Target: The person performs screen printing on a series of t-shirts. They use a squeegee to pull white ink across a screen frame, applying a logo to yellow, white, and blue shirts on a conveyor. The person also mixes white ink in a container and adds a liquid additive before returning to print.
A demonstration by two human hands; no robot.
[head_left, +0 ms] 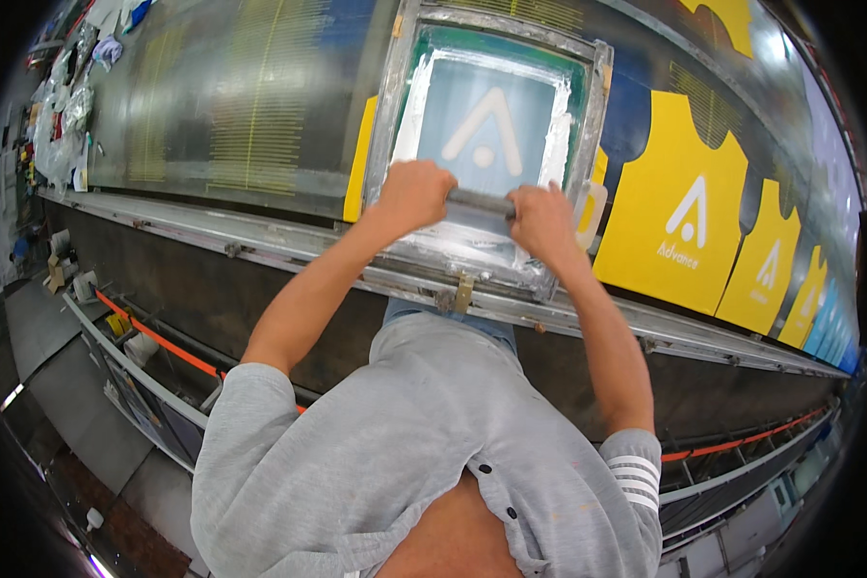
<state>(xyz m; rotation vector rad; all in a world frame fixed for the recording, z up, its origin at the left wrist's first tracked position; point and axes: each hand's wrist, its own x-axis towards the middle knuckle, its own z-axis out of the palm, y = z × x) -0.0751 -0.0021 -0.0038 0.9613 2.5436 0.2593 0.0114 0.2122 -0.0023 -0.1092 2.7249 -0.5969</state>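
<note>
My left hand [417, 196] and my right hand [547, 222] are both closed around the ends of a squeegee [483, 201]. The squeegee lies across the lower part of a screen printing frame [595, 114] on the long table. Thick white ink [412, 114] lines the sides and top of the mesh inside the green border. Through the mesh a pale peak-shaped mark with a dot [484, 154] shows. The frame lies over a yellow fabric piece [360, 159], whose left edge sticks out. The squeegee's blade is hidden from me.
Right of the frame lie several yellow vest-shaped fabric pieces [636, 217] with white prints, then light blue ones [833, 323]. A metal rail [289, 246] runs along the table's near edge. Plastic bags and scraps [65, 116] crowd the far left end. Behind me stands a rack with an orange bar [169, 339].
</note>
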